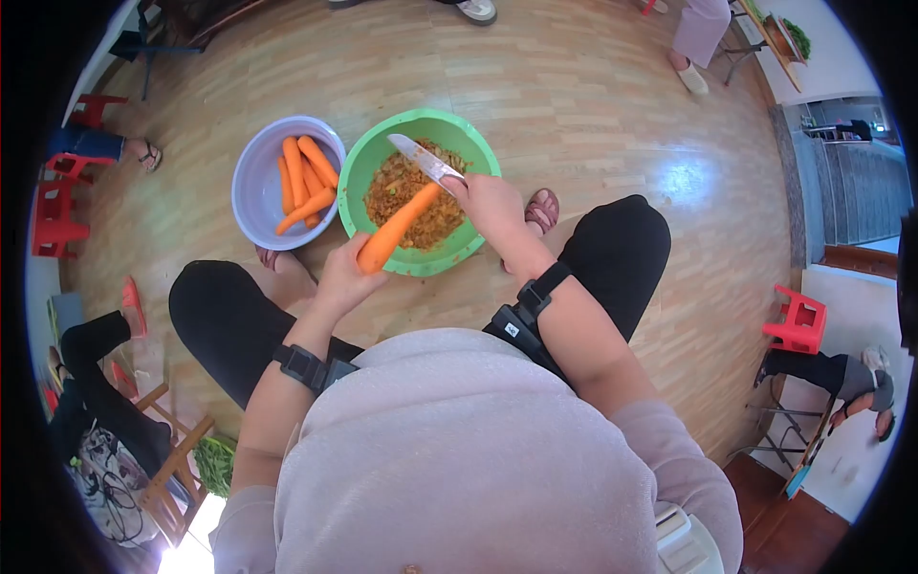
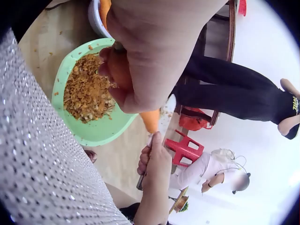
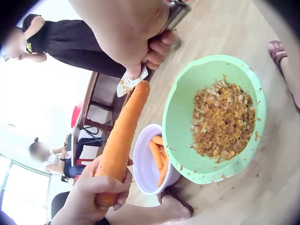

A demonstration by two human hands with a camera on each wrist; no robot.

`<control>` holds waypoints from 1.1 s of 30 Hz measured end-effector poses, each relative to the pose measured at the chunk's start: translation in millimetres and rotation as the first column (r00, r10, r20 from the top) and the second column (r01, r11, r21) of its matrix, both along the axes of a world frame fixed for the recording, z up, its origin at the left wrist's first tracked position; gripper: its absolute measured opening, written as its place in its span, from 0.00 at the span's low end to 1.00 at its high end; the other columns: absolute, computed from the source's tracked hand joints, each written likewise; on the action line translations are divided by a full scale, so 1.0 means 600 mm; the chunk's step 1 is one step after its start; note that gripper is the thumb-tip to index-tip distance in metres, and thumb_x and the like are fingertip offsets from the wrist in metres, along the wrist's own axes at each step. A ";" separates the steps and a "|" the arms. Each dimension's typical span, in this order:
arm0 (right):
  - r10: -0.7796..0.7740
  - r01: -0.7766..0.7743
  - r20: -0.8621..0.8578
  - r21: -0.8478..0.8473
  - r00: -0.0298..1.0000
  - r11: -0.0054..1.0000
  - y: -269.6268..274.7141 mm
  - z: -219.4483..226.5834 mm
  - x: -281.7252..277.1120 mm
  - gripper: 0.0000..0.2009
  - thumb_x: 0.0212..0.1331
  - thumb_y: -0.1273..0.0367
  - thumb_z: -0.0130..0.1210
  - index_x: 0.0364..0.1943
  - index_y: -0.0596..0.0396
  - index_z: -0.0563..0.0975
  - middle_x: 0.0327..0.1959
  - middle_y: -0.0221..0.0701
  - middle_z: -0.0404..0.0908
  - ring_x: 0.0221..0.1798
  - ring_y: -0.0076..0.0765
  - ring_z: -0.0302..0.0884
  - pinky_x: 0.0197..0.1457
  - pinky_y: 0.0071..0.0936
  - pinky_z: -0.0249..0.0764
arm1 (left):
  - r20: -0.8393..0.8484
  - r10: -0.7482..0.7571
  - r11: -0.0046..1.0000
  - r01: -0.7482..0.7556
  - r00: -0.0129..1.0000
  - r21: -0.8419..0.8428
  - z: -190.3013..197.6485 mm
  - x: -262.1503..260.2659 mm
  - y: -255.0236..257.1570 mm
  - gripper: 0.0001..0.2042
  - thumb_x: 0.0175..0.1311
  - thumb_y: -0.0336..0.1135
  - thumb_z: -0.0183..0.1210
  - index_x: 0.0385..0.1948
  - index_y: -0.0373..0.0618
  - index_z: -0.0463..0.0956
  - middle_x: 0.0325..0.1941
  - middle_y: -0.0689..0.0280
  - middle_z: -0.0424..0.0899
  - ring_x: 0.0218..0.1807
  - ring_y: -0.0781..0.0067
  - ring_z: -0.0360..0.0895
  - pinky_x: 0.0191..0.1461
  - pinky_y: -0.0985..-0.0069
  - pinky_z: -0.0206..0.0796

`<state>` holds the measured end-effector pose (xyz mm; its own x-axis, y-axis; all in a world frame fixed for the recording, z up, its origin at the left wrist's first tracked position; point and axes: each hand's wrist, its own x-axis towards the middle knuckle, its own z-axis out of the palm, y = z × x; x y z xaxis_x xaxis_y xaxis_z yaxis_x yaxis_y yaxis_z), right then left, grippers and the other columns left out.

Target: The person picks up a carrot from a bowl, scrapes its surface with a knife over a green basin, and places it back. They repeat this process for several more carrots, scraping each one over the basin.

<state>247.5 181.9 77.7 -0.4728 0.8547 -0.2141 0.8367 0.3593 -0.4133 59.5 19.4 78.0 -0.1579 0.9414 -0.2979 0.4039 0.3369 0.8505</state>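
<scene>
My left hand (image 1: 345,279) grips a large carrot (image 1: 396,232) by its thick end, the tip slanting up to the right over the green basin (image 1: 360,163). In my right hand (image 1: 489,204) is a knife (image 1: 424,157) with a broad blade, held by its metal handle (image 3: 174,19). The right wrist view has bits stuck to the blade (image 3: 130,84), which lies right at the carrot's narrow tip. Inside the basin sits a heap of orange and brown shavings (image 3: 224,123). The lavender basin (image 1: 251,209) beside it holds several whole carrots (image 1: 304,180).
Both basins stand on a wood-patterned floor (image 1: 593,105) between my knees. Other people sit or stand around the room, one in black trousers (image 2: 220,89). Red plastic stools (image 1: 799,320) are at the sides. Stray scraps lie on the floor near the green basin.
</scene>
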 end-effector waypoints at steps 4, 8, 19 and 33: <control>-0.048 0.045 0.075 0.034 0.996 0.998 0.007 -0.015 0.012 0.24 0.62 0.49 0.45 0.28 0.55 0.80 0.24 0.44 0.80 0.30 0.51 0.79 0.34 0.44 0.75 | 0.045 0.068 0.992 -0.073 0.997 0.103 0.001 -0.006 0.001 0.20 0.41 0.28 0.59 0.42 0.38 0.71 0.29 0.63 0.75 0.32 0.73 0.72 0.40 0.77 0.66; -0.094 0.094 -0.015 0.015 0.995 0.995 0.004 0.014 0.001 0.22 0.62 0.49 0.45 0.31 0.54 0.80 0.24 0.44 0.80 0.30 0.51 0.79 0.34 0.44 0.74 | 0.014 0.085 0.991 -0.086 0.996 0.100 -0.003 -0.008 -0.001 0.19 0.41 0.27 0.58 0.41 0.38 0.72 0.28 0.64 0.74 0.32 0.74 0.71 0.40 0.78 0.65; -0.031 0.031 -0.007 0.056 1.000 0.998 0.009 -0.002 0.001 0.22 0.63 0.50 0.44 0.29 0.53 0.79 0.23 0.42 0.80 0.29 0.51 0.79 0.32 0.45 0.74 | -0.017 0.101 0.992 -0.099 0.995 0.084 -0.015 -0.008 0.000 0.20 0.43 0.29 0.60 0.43 0.38 0.72 0.32 0.59 0.79 0.31 0.67 0.78 0.37 0.73 0.68; 0.076 -0.062 -0.256 0.061 0.964 0.996 -0.013 0.010 -0.020 0.21 0.62 0.50 0.48 0.29 0.55 0.77 0.20 0.44 0.76 0.25 0.53 0.75 0.27 0.43 0.70 | 0.594 0.306 0.939 -0.134 0.744 -0.316 0.005 -0.001 0.009 0.22 0.46 0.27 0.59 0.48 0.36 0.68 0.30 0.66 0.73 0.25 0.77 0.73 0.22 0.79 0.66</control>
